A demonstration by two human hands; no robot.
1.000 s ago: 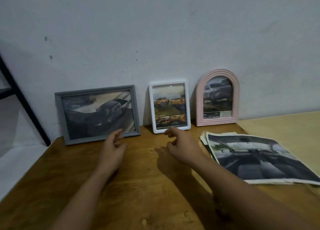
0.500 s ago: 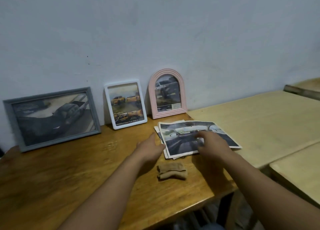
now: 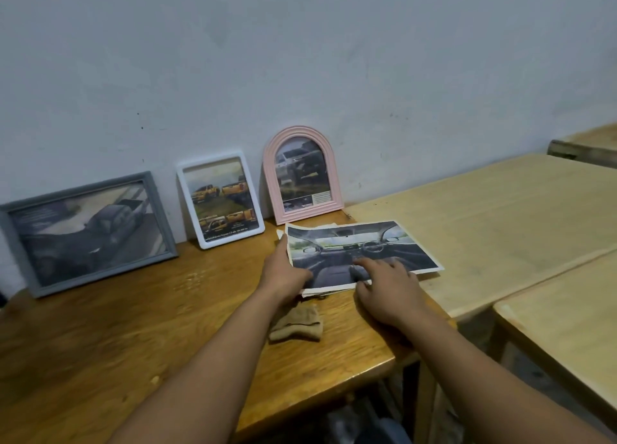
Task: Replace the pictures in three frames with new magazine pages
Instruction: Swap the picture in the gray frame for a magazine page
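Left hand: the left hand (image 3: 283, 273) lies at the left edge of the pages (image 3: 362, 255), centre of the frame, thumb along the top sheet's border; whether the fingers have closed under it cannot be told.
Right hand: the right hand (image 3: 389, 291) rests flat on the lower right of the top sheet, fingers spread and pressing, gripping nothing.
Pages: a thin stack lies on the brown table (image 3: 133, 336), bridging onto the pale table (image 3: 500, 216) at right; top sheet shows a car interior.
Handling: likely light, limp and easily creased or torn; best lifted by an edge or corner, with the other palm pinning the stack.
Cloth: a folded tan cloth (image 3: 297, 325) sits just below the stack.
Frames: three lean against the wall (image 3: 300, 59) at mid-left.
Contents: grey frame (image 3: 86, 233) holds a dark pickup; white frame (image 3: 221, 199) holds orange trucks; pink frame (image 3: 302, 174), arched, holds a grey vehicle. All appear filled and unopened.
Frame handling: probably rigid, fronts possibly breakable; grip by the side rails.
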